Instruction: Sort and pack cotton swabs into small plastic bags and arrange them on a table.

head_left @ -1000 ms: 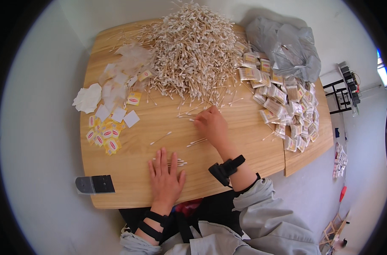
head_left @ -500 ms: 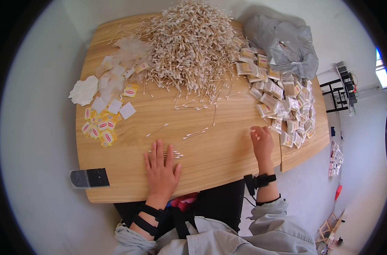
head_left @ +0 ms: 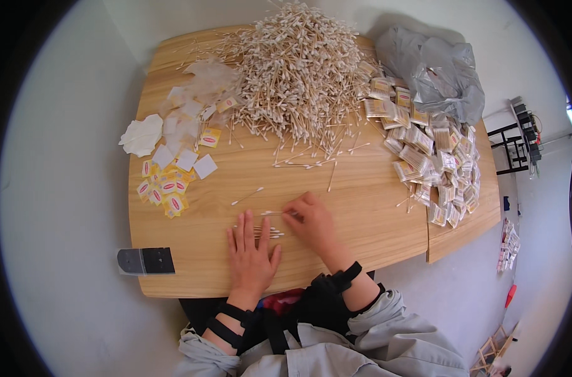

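Note:
My left hand (head_left: 251, 261) lies flat near the table's front edge, fingers stretched out and open. Under and beside its fingers is a small row of cotton swabs (head_left: 273, 233), partly covered by them. Just beyond that row, my right hand (head_left: 311, 225) is closed in a pinch at the end of loose cotton swabs (head_left: 270, 213); the fingers hide how many. Another single swab (head_left: 247, 196) lies a little farther off. At the back rises a large heap of cotton swabs (head_left: 298, 75), with stray ones along its near edge.
Clear packets of swabs (head_left: 418, 157) are piled at the right, before a grey plastic bag (head_left: 433, 69). On the left lie yellow printed cards (head_left: 167, 188), white square cards (head_left: 205, 166), thin clear bags (head_left: 204, 78) and a crumpled white piece (head_left: 141, 135). A black flat item (head_left: 154, 261) sits at the left edge.
My right hand has moved left from beside the packets to the loose swabs near my left hand, and now pinches there. My left hand stays flat over the row. The view has shifted slightly.

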A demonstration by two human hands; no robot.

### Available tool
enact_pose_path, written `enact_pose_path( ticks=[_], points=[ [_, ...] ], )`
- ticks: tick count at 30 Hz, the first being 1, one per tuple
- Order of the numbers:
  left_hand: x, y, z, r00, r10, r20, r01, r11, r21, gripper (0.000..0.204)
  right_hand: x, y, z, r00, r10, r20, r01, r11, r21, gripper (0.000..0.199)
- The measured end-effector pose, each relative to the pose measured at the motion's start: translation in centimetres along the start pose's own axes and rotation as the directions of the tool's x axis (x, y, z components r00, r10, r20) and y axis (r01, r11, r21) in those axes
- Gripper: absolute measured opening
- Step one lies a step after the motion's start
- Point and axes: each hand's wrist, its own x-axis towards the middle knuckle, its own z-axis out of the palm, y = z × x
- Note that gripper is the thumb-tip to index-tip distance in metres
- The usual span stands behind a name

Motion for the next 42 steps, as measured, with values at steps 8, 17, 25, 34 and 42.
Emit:
enact_pose_path(
  ticks=[8, 17, 25, 34, 42],
  points=[
    [0.0, 0.3, 0.5, 0.999, -0.039, -0.003, 0.039, 0.999, 0.006, 0.072, 3.7, -3.5, 3.4, 0.995, 0.027, -0.091, -0.013, 0.988, 0.155, 0.016],
    [-0.5, 0.0, 0.1, 0.999, -0.039, -0.005, 0.04, 0.998, 0.043, 0.066, 2.3, -0.1, -0.2, 0.906, 0.197, -0.374, -0.228, 0.973, -0.039, 0.038],
    [0.0, 0.1, 0.0, 1.0, -0.017, -0.002, 0.017, 0.999, 0.039, 0.069, 2.0, 4.8, -3.0, 0.904, 0.229, -0.36, -0.323, 0.92, -0.224, 0.025],
    [0.1, 0.1, -0.1, 0.999, -0.01, 0.039, 0.012, 0.999, -0.032, 0.073, 6.1, -0.5, 0.4, 0.946, 0.083, -0.315, -0.091, 0.996, -0.012, 0.018],
    [0.3, 0.5, 0.4, 1.0, 0.0, 0.014, 0.0, 1.0, -0.025, 0.074, 8.6, 3.6, 0.4, 0.959, 0.21, -0.19, -0.15, 0.946, 0.287, 0.016]
  ],
)
